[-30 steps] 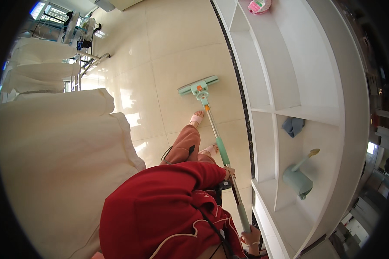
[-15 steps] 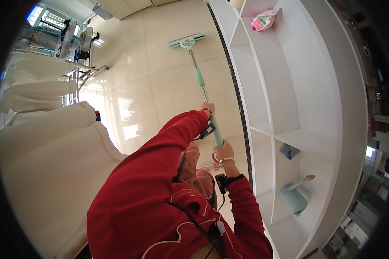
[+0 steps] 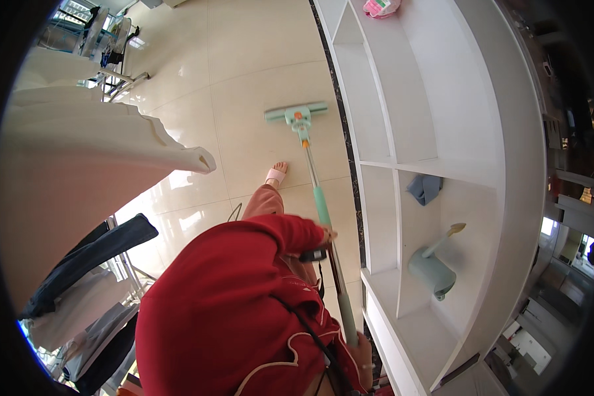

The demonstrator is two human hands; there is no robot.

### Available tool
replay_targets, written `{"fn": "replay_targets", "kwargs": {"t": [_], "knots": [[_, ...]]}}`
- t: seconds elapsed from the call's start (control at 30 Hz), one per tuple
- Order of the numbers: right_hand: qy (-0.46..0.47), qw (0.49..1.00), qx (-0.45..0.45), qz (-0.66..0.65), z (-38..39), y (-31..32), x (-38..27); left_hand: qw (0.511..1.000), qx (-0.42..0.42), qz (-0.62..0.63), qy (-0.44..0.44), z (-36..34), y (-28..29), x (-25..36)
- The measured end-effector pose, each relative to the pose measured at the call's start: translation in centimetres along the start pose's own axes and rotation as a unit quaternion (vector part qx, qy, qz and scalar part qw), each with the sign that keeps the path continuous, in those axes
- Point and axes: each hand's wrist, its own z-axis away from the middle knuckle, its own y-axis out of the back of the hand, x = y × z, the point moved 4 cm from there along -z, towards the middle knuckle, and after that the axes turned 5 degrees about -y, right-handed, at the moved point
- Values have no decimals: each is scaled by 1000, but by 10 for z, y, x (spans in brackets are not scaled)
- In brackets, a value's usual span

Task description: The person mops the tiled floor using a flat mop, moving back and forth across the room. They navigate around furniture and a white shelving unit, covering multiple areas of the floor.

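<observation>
A mop (image 3: 321, 204) with a steel pole and mint-green grips runs from its wide flat head (image 3: 298, 115) on the tiled floor back toward my body. My left hand (image 3: 328, 235) is closed round the metal pole, below the middle green grip and slightly blurred. Down at the near end, my right hand (image 3: 361, 353) wraps the end of the long pale-green handle; my red sleeve and the blur hide part of its fingers. My foot in a pink slipper (image 3: 276, 174) stands on the floor left of the pole.
White shelving (image 3: 402, 162) lines the right side, holding a pink package (image 3: 381, 6), a grey-blue cloth (image 3: 425, 189) and a grey-green jug-like container (image 3: 433, 274) with a brush-like handle. On the left hang a large white sheet (image 3: 105, 142) and dark clothes (image 3: 102, 254) on a rack.
The mop head has come nearer to me, and both hands have drawn back toward my body with the pole. My slippered foot now shows ahead, and the shelves and hanging laundry have shifted in view.
</observation>
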Motion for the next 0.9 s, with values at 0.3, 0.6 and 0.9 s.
{"fn": "replay_targets", "kwargs": {"t": [0.3, 0.6, 0.9], "knots": [[-108, 990, 73, -49, 51, -10, 136, 890, 60, 47, 450, 44, -99, -55], [-46, 993, 97, -47, -38, -67, -32, 878, 288, 89, 371, 8, 57, 1], [94, 983, 155, 4, -269, -87, -256, 869, 450, 70, 194, -114, 214, 230]]}}
